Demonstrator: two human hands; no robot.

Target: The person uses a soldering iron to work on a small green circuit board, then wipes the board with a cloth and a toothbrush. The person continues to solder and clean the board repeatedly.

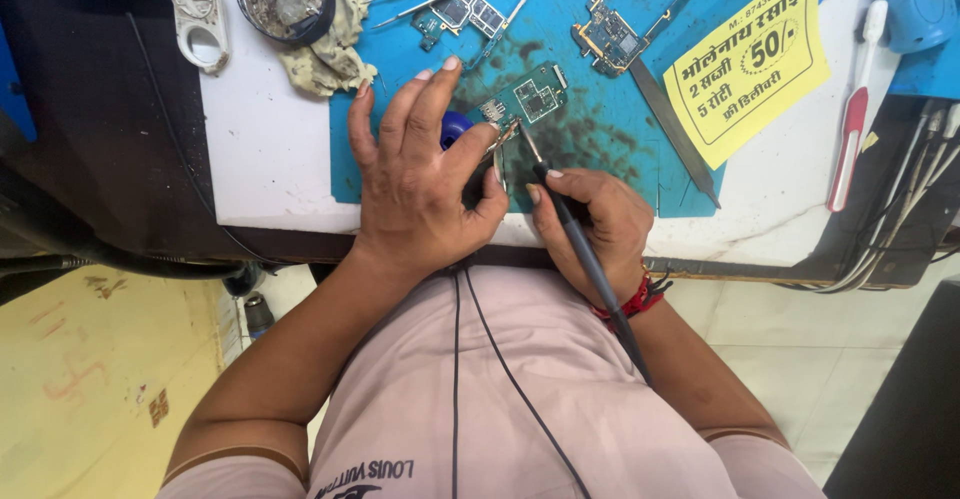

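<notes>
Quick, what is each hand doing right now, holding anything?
Left hand: closed on tweezers, their tip at the green circuit board.
Right hand: closed around a soldering iron, gripped like a pen.

A person seen from above wears a pale pink short-sleeved cotton shirt (480, 389) with dark lettering near its lower edge. Both forearms are bare. A bracelet of red and black threads (634, 302) circles the right wrist. A thin black cable (520, 389) runs down across the shirt front. The fingernails (451, 62) are short and unpainted.
</notes>
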